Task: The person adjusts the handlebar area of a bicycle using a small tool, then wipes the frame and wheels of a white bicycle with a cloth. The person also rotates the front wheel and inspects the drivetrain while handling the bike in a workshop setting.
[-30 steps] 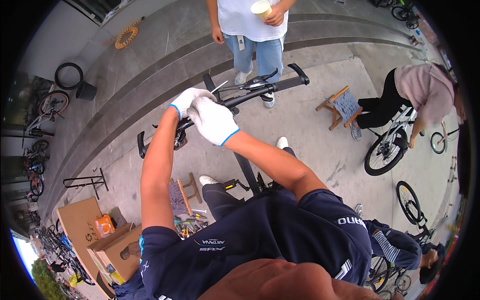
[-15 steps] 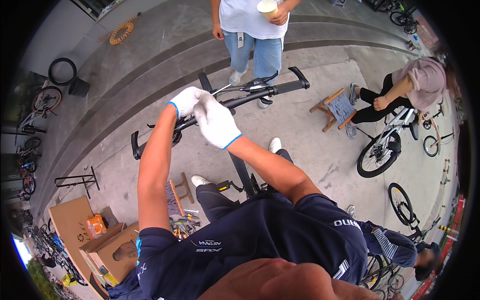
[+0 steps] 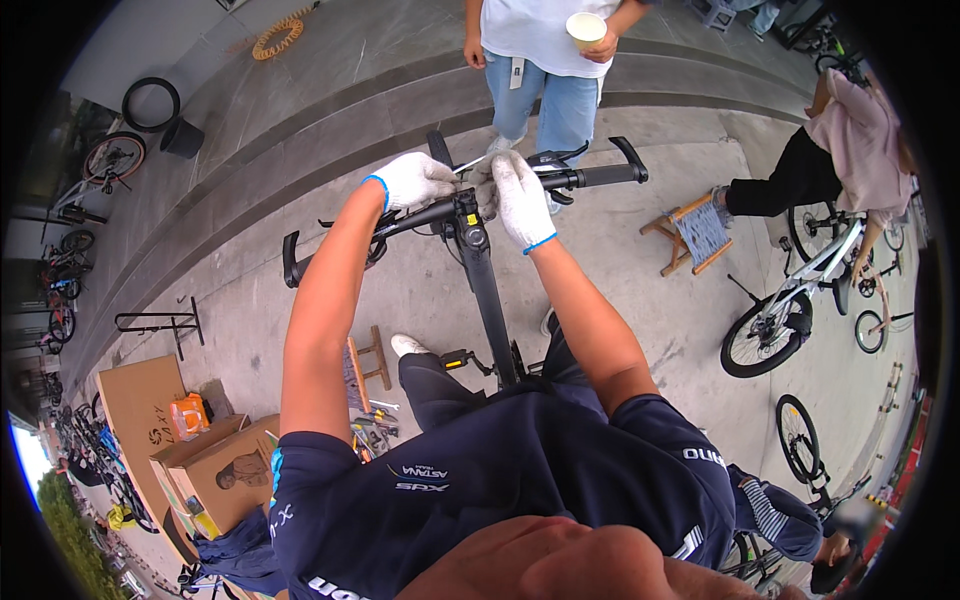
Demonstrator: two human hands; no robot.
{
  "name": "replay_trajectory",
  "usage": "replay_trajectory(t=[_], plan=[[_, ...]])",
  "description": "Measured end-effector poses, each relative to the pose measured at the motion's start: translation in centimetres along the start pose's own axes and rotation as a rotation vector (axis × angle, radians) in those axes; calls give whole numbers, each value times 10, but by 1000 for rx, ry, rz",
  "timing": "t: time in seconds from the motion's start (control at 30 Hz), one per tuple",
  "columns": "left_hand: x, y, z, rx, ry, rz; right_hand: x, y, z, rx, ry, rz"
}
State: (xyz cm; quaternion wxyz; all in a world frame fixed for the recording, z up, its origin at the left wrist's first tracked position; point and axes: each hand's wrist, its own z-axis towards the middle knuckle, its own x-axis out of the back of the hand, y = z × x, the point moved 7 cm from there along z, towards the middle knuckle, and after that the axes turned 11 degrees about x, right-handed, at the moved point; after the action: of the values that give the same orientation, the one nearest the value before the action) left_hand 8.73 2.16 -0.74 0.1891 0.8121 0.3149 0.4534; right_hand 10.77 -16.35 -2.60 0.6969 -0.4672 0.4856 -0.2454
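Gloved left hand curled at black handlebar, gloved right hand bent near stem, each grip's closure and contents cannot be determined.

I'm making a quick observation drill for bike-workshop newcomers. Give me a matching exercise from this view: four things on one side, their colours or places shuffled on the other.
Things:
1. bicycle handlebar
2. paper cup
3. folding stool on the right
4. coiled hose

Descriptions:
A. wooden frame with a blue-grey fabric seat
B. orange, at the upper left of the view
C. black, at the white-gloved left hand and right hand
D. pale yellow, held by the standing person in blue jeans

Right pairs: 1-C, 2-D, 3-A, 4-B.
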Motion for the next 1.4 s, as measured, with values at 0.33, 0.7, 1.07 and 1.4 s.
replay_trajectory(t=[0.33, 0.7, 1.07, 1.4], plan=[[-12, -37, 30, -92, -186, -439, -134, -11, -34, 573, -304, -1126], [-2, -11, 2, 64, 15, -31, 4, 9, 3, 20, -26, 116], [-13, -44, 33, -122, -118, -353, -134, -9, -34, 522, -352, -1159], [0, -13, 3, 38, -9, -55, 16, 14, 9, -85, 104, 193]])
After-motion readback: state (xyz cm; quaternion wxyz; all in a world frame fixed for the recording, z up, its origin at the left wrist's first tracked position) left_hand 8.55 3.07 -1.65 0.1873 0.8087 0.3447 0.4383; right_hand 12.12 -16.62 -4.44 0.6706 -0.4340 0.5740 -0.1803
